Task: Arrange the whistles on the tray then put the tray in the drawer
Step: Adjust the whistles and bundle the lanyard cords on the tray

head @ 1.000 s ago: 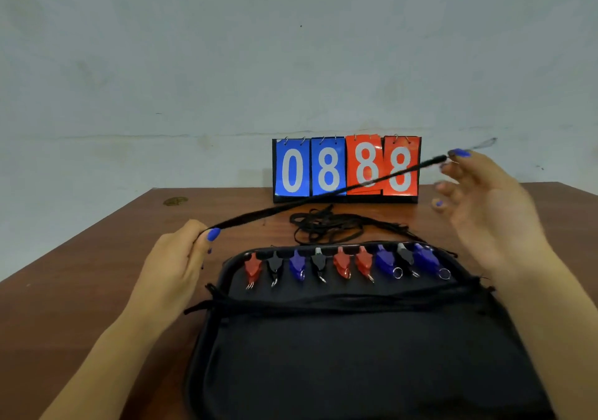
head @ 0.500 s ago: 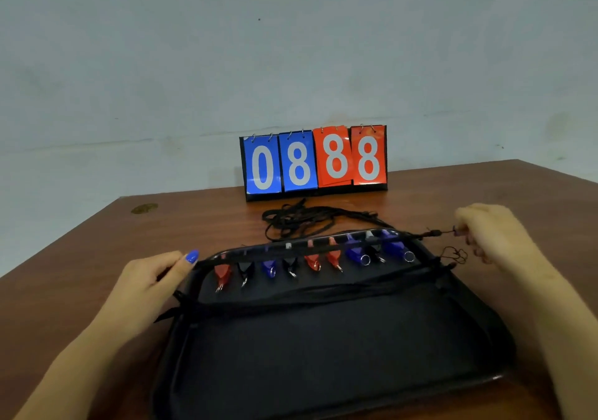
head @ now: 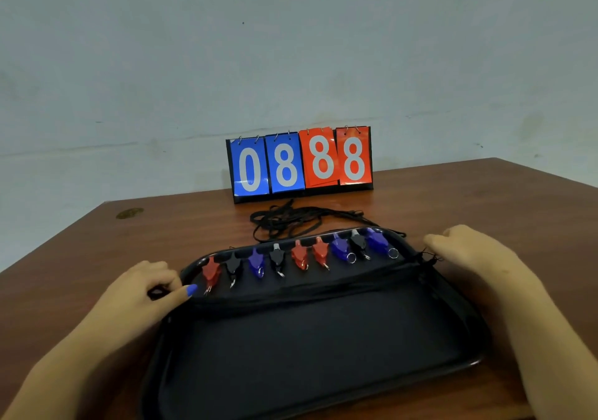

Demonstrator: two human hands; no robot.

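A black tray point(head: 307, 348) lies on the brown table in front of me. Several whistles point(head: 299, 254) in red, black and blue stand in a row along its far edge, each with a small metal ring. A black lanyard point(head: 307, 291) stretches across the tray just below the row. At the tray's left rim my left hand point(head: 139, 293) pinches one end of the lanyard. My right hand point(head: 472, 254) is at the right rim, with fingers curled over the knotted other end.
A loose pile of black lanyards point(head: 284, 222) lies just behind the tray. Behind that, a flip scoreboard point(head: 301, 164) reading 0888 stands near the wall. The table point(head: 81, 251) has a small round mark at its far left corner.
Both hands came down from holding the lanyard taut in the air. The lanyard now lies across the tray below the whistles, with the hands at the tray's two sides.
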